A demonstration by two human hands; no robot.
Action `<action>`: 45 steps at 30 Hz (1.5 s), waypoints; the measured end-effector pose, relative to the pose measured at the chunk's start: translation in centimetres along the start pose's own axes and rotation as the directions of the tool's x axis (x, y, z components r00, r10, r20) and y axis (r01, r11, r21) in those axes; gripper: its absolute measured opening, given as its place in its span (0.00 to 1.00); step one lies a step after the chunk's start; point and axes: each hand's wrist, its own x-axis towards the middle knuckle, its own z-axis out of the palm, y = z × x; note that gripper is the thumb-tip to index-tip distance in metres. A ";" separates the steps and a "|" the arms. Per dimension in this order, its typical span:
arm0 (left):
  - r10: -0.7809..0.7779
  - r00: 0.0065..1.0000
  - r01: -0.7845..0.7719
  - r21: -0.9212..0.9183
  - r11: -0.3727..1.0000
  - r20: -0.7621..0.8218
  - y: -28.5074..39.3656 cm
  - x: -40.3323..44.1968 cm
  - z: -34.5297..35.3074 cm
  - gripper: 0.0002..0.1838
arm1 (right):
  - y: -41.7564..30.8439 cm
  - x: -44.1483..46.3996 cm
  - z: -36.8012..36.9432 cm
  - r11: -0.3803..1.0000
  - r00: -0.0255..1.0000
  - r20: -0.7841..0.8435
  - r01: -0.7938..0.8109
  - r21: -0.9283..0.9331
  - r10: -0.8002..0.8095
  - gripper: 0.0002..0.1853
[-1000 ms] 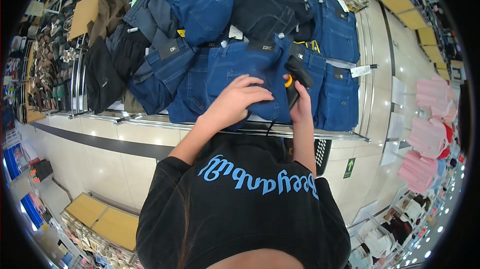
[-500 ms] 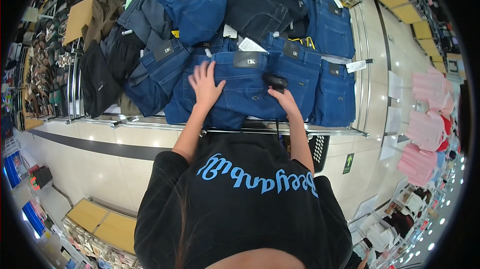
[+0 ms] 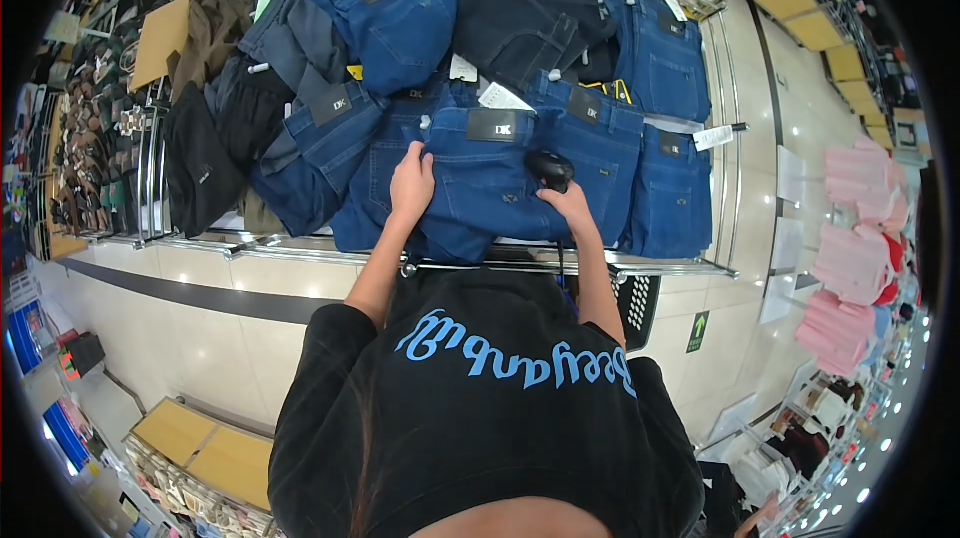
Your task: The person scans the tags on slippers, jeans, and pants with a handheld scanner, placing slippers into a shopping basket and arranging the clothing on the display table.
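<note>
My left hand (image 3: 411,188) is closed on the left edge of a pair of blue jeans (image 3: 475,183), its fingers curled around the denim. A black leather-like patch (image 3: 497,125) marks their waistband, and a white tag (image 3: 505,98) lies just behind it. In my right hand (image 3: 568,206) is a black handheld scanner (image 3: 549,169), held over the right side of these jeans, with a dark cord hanging below. More folded blue jeans (image 3: 596,163) lie directly to the right.
Dark trousers (image 3: 205,168) and other jeans are piled around on a metal-railed display stand (image 3: 690,263). A black crate (image 3: 634,308) shows under the front rail. Pink garments (image 3: 850,258) hang across the aisle to the right.
My left hand has gone from spread flat on the jeans to gripping their left edge. The scanner in my right hand has shifted slightly toward me.
</note>
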 end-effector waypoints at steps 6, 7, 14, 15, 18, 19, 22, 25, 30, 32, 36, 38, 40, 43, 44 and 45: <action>-0.118 0.990 0.128 -0.850 0.511 0.079 1.7 0.1 -3.9 0.07 | -1.6 -3.2 -0.2 0.992 0.977 -0.177 0.124 0.035 -0.116 0.18; -0.110 0.991 0.109 -0.931 0.349 0.075 3.2 0.2 -5.4 0.08 | -2.1 -4.0 -0.4 0.977 0.973 -0.192 0.159 0.140 -0.131 0.18; 0.189 0.982 0.148 -0.693 -0.705 0.018 4.9 4.6 -13.3 0.07 | -8.3 -8.0 -3.0 0.743 0.901 -0.406 0.374 0.555 -0.151 0.24; 0.163 0.986 0.135 -0.739 -0.660 0.034 5.1 5.3 -14.2 0.07 | -8.7 -8.2 -3.8 0.703 0.891 -0.422 0.408 0.583 -0.167 0.26; 0.055 0.972 0.235 -0.901 -0.365 0.230 5.9 6.0 -14.2 0.09 | -11.7 -10.1 -4.7 0.636 0.878 -0.399 0.470 0.612 -0.265 0.25; -0.003 0.951 0.300 -0.925 -0.233 0.309 6.4 6.0 -13.6 0.11 | -11.7 -9.9 -4.6 0.680 0.869 -0.380 0.488 0.547 -0.318 0.25; -0.090 0.800 0.598 -0.774 0.210 0.593 7.0 3.8 -8.4 0.29 | -10.7 -9.3 -3.5 0.788 0.882 -0.262 0.469 0.400 -0.392 0.23; -0.199 0.604 0.783 -0.526 0.333 0.772 6.1 0.6 -1.5 0.35 | -11.1 -9.6 0.0 0.787 0.922 -0.081 0.367 0.496 -0.379 0.22; -0.066 0.605 0.792 -0.591 0.154 0.793 8.7 -1.1 -1.8 0.28 | -10.4 -11.4 5.3 0.867 0.854 0.410 0.091 0.489 -0.320 0.19; -0.009 0.613 0.788 -0.611 0.075 0.790 7.9 -0.8 -2.5 0.29 | -10.7 -11.8 6.3 0.926 0.722 0.600 0.151 0.347 -0.343 0.16; 0.151 0.631 0.775 -0.625 -0.093 0.761 6.9 -1.6 -3.7 0.31 | -13.2 -12.5 6.2 0.953 0.613 0.751 0.296 0.070 -0.246 0.20; 0.226 0.658 0.753 -0.636 -0.172 0.718 6.9 -1.6 -4.4 0.31 | -14.2 -13.5 5.7 0.916 0.679 0.662 0.400 0.028 -0.316 0.23; 0.302 0.702 0.711 -0.660 -0.243 0.645 7.2 -0.6 -5.2 0.32 | -12.8 -14.2 5.7 0.858 0.766 0.454 0.514 -0.006 -0.455 0.28; 0.371 0.809 0.578 -0.728 -0.367 0.455 7.8 2.1 -7.1 0.34 | -6.2 -12.7 5.3 0.915 0.905 0.161 0.402 -0.018 -0.395 0.42; 0.352 0.858 0.501 -0.757 -0.419 0.373 8.0 3.1 -7.9 0.34 | -5.4 -12.2 4.7 0.841 0.841 0.010 0.541 -0.012 -0.541 0.36; 0.235 0.939 0.338 -0.808 -0.483 0.252 8.1 4.3 -8.5 0.36 | -10.0 -13.6 3.9 0.841 0.859 -0.088 0.512 0.175 -0.505 0.25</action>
